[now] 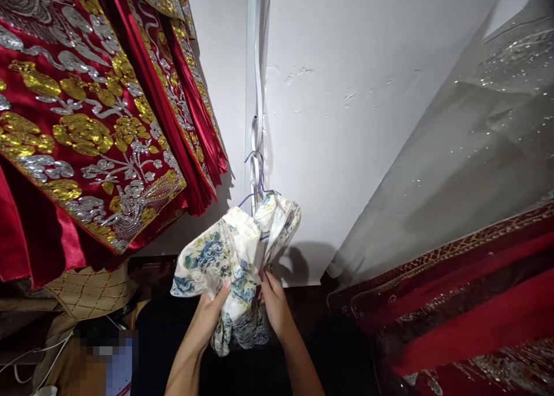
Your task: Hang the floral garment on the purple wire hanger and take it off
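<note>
The garment [242,249] hangs from the hanger's [261,179] sloping arms, left hand's [210,312] grip closed on its front, right hand's [272,301] apparently pinching the opening's edge; straightening or fastening seems in hand, calling next for light, steady tension there.

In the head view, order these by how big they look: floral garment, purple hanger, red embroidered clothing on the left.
1. Red embroidered clothing
2. Floral garment
3. Purple hanger, counting only its visible part
</note>
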`<control>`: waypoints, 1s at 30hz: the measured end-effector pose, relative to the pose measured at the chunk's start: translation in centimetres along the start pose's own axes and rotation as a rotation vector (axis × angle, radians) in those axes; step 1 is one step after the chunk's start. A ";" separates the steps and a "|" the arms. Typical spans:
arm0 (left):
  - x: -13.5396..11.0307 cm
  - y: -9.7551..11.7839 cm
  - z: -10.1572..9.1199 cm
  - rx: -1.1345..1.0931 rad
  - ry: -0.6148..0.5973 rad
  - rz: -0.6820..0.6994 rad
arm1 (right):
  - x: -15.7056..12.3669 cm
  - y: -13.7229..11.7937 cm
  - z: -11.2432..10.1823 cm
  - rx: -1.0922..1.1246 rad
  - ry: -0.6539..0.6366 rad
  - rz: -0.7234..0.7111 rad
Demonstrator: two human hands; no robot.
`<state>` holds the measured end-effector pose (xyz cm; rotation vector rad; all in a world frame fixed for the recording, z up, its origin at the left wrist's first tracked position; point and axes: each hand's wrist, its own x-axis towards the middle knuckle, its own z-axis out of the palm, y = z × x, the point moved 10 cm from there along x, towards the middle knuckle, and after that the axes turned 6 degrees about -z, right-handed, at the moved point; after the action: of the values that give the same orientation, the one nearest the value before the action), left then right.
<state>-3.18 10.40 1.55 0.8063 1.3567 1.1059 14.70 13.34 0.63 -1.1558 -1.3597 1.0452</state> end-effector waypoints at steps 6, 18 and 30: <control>-0.5 0.2 -1.3 -0.012 0.101 0.046 | -0.1 0.0 -1.6 0.115 -0.019 0.102; 0.3 2.1 -7.4 0.195 0.256 0.221 | -1.2 2.0 -0.1 0.051 -0.123 0.222; -0.4 -1.7 6.0 0.296 -0.169 0.301 | -1.8 2.1 -0.5 0.052 -0.151 0.156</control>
<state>3.05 10.44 0.67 1.3261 1.2988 1.0491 15.40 11.88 -1.68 -1.1780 -1.3664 1.2951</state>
